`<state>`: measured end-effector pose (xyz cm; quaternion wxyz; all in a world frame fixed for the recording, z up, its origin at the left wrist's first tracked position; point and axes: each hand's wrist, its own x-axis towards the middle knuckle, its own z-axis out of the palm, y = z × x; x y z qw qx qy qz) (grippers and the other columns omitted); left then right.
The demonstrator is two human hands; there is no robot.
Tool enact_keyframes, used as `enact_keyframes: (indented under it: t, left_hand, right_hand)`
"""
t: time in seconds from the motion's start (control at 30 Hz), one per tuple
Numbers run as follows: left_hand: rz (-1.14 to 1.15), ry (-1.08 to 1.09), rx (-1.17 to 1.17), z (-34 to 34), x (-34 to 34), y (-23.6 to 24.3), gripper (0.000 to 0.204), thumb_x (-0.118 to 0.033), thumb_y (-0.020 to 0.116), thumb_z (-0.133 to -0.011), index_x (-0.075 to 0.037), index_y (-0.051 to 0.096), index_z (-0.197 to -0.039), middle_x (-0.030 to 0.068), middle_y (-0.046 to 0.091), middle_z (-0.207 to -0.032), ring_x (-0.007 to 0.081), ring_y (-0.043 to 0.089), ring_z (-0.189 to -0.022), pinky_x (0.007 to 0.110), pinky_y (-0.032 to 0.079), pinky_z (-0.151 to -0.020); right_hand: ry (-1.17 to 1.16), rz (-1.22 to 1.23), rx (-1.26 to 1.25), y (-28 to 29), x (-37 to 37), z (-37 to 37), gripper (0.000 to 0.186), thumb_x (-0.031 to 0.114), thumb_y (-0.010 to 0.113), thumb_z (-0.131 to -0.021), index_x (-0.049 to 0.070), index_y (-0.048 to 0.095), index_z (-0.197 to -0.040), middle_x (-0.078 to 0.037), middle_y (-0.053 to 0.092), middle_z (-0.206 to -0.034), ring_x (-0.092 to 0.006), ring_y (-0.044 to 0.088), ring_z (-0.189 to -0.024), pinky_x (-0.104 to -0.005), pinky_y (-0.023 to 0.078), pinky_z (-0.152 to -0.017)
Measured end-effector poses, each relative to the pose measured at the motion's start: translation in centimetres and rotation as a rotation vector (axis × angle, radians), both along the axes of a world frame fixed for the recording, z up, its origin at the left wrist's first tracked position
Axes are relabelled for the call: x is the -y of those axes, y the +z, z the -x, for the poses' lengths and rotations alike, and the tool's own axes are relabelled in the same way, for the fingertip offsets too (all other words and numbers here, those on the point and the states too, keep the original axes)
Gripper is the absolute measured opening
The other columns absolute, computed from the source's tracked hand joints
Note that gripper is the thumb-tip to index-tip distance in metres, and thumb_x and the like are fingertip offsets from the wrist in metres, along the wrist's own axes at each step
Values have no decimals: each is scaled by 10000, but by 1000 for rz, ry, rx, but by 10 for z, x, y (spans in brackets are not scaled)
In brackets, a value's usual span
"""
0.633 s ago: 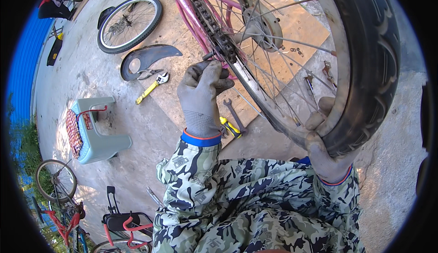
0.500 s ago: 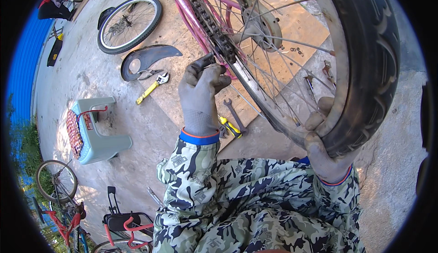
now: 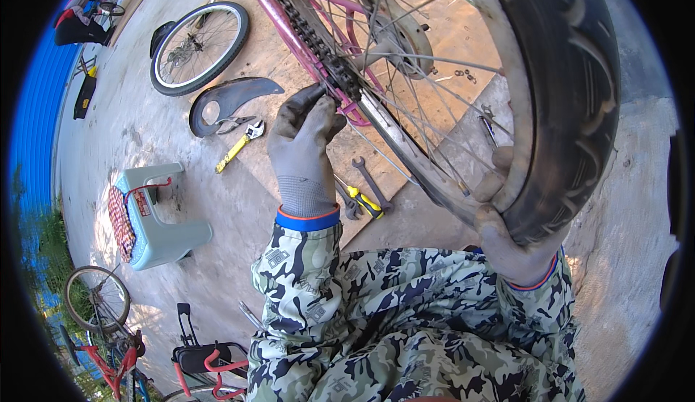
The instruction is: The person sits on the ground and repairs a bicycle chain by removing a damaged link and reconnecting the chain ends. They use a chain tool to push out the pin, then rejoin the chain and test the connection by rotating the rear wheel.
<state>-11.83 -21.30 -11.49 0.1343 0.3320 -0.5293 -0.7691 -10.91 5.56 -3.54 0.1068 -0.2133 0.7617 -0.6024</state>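
A pink bicycle frame (image 3: 279, 29) stands tilted before me, with a dark, greasy chain (image 3: 308, 36) along it. My left hand (image 3: 304, 137), in a grey glove with blackened fingers, pinches the frame's end beside the chain and sprocket (image 3: 340, 74). Its fingertips are partly hidden, so any small part between them does not show. On the near side of the wheel (image 3: 579, 98), my gloved right hand (image 3: 514, 235) is closed around tyre and rim, some fingers reaching inside among the spokes. A hub (image 3: 413, 47) sits at the wheel's middle.
A plywood board (image 3: 271, 159) lies underneath, with an open-ended spanner (image 3: 371, 181) and yellow screwdriver (image 3: 368, 203). Left of these are an adjustable wrench (image 3: 235, 152), pliers (image 3: 230, 124), a black curved guard (image 3: 250, 87), a loose wheel (image 3: 240, 47) and a pale stool (image 3: 174, 241). A person (image 3: 79, 25) bends far left.
The wheel, frame and both hands sit slightly farther left in view; the background has shifted a little too. Both hands keep their holds. More of the far person shows.
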Motion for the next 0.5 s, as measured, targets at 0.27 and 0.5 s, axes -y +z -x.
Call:
enact_keyframes:
  t: [0.27,0.5]
  left_hand:
    - [60,-19,15,0,1,0,203,-145,692,-950,33,662,-1043,79,689,-888,137,648,-689,279,558,-670]
    - [-6,-7,10,3,-8,11,235,-100,622,-971,29,583,-1163,115,689,-985,187,699,-755,323,608,-728]
  right_hand:
    - [-59,83,18,3,5,3,593,-16,707,-839,-95,438,-1361,-185,645,-1120,-180,663,-893,-302,545,-774]
    - [-75,-49,-5,14,7,6,461,43,748,-828,-76,550,-1227,-127,690,-1002,-167,689,-835,-287,558,-728]
